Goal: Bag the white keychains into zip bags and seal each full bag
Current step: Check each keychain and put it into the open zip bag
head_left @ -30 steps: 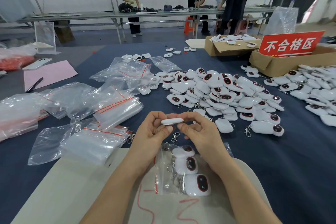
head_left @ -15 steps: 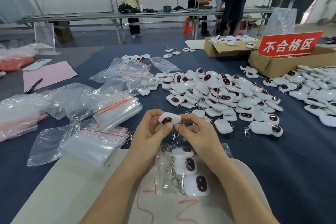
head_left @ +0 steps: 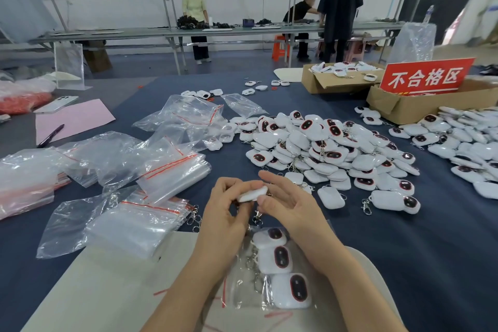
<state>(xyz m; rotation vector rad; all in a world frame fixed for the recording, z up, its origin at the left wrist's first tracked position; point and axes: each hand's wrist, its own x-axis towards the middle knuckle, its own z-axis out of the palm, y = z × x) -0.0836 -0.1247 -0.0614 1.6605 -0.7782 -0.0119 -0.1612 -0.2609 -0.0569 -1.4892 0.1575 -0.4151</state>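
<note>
My left hand [head_left: 229, 210] grips a white keychain [head_left: 252, 194] just above the table, its metal clip hanging below. My right hand [head_left: 293, 207] pinches the keychain's right end between thumb and forefinger, the other fingers spread out. Under my wrists lies an open zip bag [head_left: 239, 280] holding three white keychains [head_left: 283, 261] with their dark oval faces up. A big pile of loose white keychains [head_left: 323, 148] lies beyond my hands. A stack of empty zip bags [head_left: 129, 224] sits to the left.
A beige board [head_left: 107, 291] lies under the bag. Crumpled bags [head_left: 183, 121] spread at left. More keychains [head_left: 463, 143] lie far right by two cardboard boxes [head_left: 404, 105], one with a red sign [head_left: 425, 75]. Pink paper [head_left: 72, 118] and a pen [head_left: 51, 135] lie at left.
The keychain has turned in my hands: its dark oval face showed half a second ago, now only white shows. My right fingers have spread out.
</note>
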